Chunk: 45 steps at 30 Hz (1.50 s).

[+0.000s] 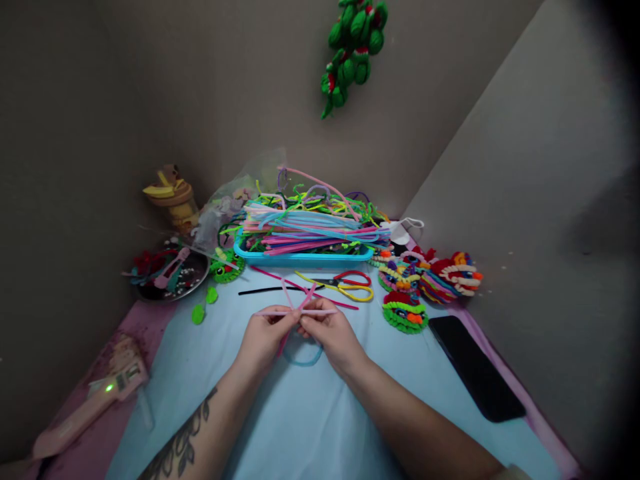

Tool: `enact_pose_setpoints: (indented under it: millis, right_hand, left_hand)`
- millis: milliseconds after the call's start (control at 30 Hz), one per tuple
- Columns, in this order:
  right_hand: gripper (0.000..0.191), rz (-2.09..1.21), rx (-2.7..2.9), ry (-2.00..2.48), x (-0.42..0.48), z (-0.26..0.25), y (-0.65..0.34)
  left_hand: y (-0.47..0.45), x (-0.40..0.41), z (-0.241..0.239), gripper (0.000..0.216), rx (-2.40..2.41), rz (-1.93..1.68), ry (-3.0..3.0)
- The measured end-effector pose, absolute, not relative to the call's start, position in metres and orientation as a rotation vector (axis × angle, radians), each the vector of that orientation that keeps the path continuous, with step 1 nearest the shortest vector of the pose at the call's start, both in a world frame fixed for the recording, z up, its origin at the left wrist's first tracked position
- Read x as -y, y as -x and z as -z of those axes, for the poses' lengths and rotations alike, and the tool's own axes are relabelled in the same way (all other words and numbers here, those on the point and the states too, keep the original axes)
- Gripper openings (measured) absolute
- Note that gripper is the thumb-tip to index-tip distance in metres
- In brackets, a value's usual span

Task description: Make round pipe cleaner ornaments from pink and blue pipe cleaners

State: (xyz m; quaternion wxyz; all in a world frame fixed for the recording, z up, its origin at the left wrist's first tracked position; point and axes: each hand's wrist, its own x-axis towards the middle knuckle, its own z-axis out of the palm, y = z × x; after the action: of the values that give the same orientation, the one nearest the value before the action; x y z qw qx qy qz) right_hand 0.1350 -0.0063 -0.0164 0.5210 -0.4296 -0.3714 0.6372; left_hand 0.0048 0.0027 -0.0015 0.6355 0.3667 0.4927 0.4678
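Note:
My left hand (267,333) and my right hand (330,330) meet over the blue cloth, fingertips pinched together. Between them they grip crossed pipe cleaners: a pale lilac pipe cleaner (320,312) lies sideways across, and pink pipe cleaners (309,293) cross it at a slant. Below my fingers hangs a light blue pipe cleaner (303,363) bent into a loop; whether it is joined to the others is hidden. Just beyond my hands lie a black pipe cleaner (260,291), a magenta pipe cleaner (340,303) and scissors (353,287) with red and yellow handles.
A blue tray (300,260) heaped with pipe cleaners stands at the back. Finished colourful pipe-cleaner figures (406,313) and a black phone (477,367) are on the right. Left are a metal bowl (193,287), a green figure (227,267) and a glue gun (95,400) with a lit green light.

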Motion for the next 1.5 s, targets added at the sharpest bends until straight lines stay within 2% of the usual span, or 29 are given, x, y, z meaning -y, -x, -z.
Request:
enact_pose_setpoints:
  millis: [133,300,633,767,933,1300,1500]
  right_hand:
    - [0.026,-1.378,0.809,1.086,0.003,0.014,-0.141]
    - [0.018,-1.238,0.904,1.113,-0.001,0.012,-0.149]
    - [0.017,-1.210,0.942,1.132,-0.005,0.015,-0.156]
    - [0.025,-1.176,0.994,1.127,-0.007,0.007,-0.163]
    - [0.017,-1.100,1.088,1.183,-0.007,0.005,-0.167]
    - [0.021,-1.287,0.919,1.116,-0.010,0.009,-0.165]
    - [0.049,-1.509,0.932,0.951,-0.008,0.009,-0.165]
  left_hand:
    - [0.005,-0.009,0.002,0.023,-1.273,-1.094,-0.927]
    - [0.012,-0.012,0.006,0.023,-1.346,-1.065,-1.024]
    - [0.012,-0.011,0.000,0.021,-1.364,-1.034,-1.077]
    - [0.009,-0.010,-0.001,0.020,-1.334,-1.003,-1.095]
    - [0.003,-0.005,-0.002,0.017,-1.281,-0.939,-1.119]
    - [0.000,-0.004,-0.001,0.021,-1.169,-0.920,-1.040]
    - [0.004,-0.008,0.002,0.032,-1.100,-1.014,-0.868]
